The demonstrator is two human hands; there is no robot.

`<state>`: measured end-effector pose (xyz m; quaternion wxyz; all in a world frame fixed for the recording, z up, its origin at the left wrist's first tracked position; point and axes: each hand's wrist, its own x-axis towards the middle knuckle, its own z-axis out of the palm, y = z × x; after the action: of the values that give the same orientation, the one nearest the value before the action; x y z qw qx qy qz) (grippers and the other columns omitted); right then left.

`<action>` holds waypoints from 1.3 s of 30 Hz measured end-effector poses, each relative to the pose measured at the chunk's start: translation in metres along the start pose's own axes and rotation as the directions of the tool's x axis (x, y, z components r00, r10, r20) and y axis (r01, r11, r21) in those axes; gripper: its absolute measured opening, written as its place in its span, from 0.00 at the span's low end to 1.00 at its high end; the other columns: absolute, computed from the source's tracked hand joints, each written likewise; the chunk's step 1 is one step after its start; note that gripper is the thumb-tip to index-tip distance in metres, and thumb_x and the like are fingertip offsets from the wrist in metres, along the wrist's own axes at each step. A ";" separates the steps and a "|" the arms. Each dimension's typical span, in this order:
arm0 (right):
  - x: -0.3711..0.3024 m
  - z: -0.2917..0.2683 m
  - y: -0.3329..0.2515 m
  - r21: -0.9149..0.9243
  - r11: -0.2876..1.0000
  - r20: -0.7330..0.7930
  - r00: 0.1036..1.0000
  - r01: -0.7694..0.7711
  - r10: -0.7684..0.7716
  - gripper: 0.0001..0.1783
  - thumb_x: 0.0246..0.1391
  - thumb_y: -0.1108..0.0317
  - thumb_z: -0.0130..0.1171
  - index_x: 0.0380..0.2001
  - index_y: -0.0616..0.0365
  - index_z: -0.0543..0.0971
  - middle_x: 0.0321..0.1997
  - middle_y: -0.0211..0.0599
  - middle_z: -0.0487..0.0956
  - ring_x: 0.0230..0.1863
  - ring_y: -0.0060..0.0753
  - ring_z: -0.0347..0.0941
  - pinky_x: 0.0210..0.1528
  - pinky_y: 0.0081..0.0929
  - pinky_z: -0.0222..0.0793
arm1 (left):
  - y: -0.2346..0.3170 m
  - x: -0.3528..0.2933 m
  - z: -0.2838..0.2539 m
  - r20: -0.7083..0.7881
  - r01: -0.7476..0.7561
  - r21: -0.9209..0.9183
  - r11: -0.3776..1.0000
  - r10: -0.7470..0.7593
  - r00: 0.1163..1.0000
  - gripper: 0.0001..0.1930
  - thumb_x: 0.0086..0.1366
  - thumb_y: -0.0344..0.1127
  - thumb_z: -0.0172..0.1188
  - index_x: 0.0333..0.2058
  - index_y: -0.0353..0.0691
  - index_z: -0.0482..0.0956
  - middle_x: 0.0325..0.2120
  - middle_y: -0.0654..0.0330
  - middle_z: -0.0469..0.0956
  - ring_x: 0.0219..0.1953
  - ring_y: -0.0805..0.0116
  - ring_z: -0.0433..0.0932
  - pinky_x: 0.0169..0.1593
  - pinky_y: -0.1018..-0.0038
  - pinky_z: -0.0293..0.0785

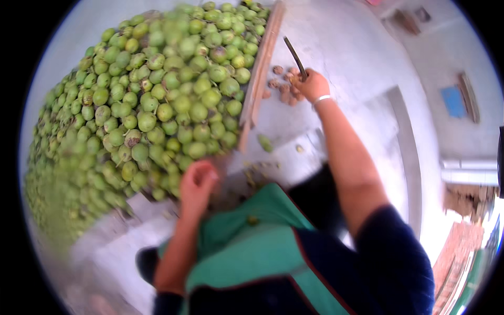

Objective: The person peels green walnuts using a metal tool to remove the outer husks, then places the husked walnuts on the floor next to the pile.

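Note:
A large heap of green-husked walnuts (147, 121) fills the left and far side. My left hand (196, 184) is over the heap's near edge, its fingers curled but smeared by motion, so what they hold, if anything, does not show. Out to the right, my right hand (313, 85) is closed around a thin, dark stick-like tool (295, 56) that points up and away. It hovers beside a small group of brown walnuts (285, 88) on the pale floor. Whether that hand also holds a walnut is hidden.
A wooden board (261, 68) edges the heap on its right. Bits of husk (252, 173) and one green piece (265, 143) lie near my lap, which a green apron (247, 236) covers. A blue flat object (453, 102) and a wooden piece (469, 97) lie far right.

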<state>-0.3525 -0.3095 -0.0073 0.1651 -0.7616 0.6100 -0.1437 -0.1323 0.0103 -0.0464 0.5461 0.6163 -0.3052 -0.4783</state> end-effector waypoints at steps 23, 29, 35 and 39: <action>-0.005 0.027 -0.061 0.924 0.216 0.370 0.878 -0.314 -0.305 0.09 0.48 0.74 0.59 0.32 0.62 0.71 0.22 0.32 0.74 0.21 0.23 0.71 0.25 0.20 0.67 | 0.032 0.048 0.079 -0.462 -0.044 0.023 0.999 0.049 0.885 0.09 0.59 0.26 0.56 0.39 0.36 0.71 0.30 0.65 0.74 0.31 0.78 0.73 0.34 0.82 0.69; -0.021 0.041 -0.063 0.852 0.240 0.520 0.703 -0.465 -0.485 0.10 0.48 0.72 0.59 0.34 0.61 0.70 0.26 0.35 0.74 0.25 0.26 0.71 0.28 0.23 0.68 | 0.008 0.034 0.062 -0.518 -0.009 -0.035 0.999 -0.011 0.856 0.09 0.60 0.27 0.56 0.39 0.37 0.72 0.30 0.65 0.74 0.31 0.78 0.73 0.34 0.82 0.70; -0.031 0.044 -0.074 0.786 0.243 0.585 0.558 -0.568 -0.589 0.12 0.48 0.72 0.59 0.35 0.60 0.69 0.26 0.37 0.73 0.26 0.30 0.71 0.31 0.28 0.69 | 0.001 0.033 0.046 -0.568 -0.133 -0.098 0.986 0.054 0.821 0.08 0.60 0.27 0.56 0.39 0.38 0.72 0.30 0.65 0.74 0.31 0.78 0.73 0.35 0.82 0.70; -0.042 0.047 -0.079 0.742 0.257 0.627 0.505 -0.619 -0.593 0.12 0.48 0.72 0.58 0.36 0.60 0.69 0.28 0.38 0.73 0.27 0.30 0.70 0.32 0.29 0.69 | 0.010 0.038 0.031 -0.606 -0.205 -0.172 0.963 0.060 0.793 0.09 0.60 0.27 0.56 0.39 0.38 0.72 0.30 0.65 0.74 0.31 0.78 0.73 0.35 0.82 0.70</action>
<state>-0.2723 -0.2490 -0.0169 0.8709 -0.4346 0.2152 -0.0801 -0.1457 -0.0381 -0.0446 0.7138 0.6449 -0.1037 -0.2527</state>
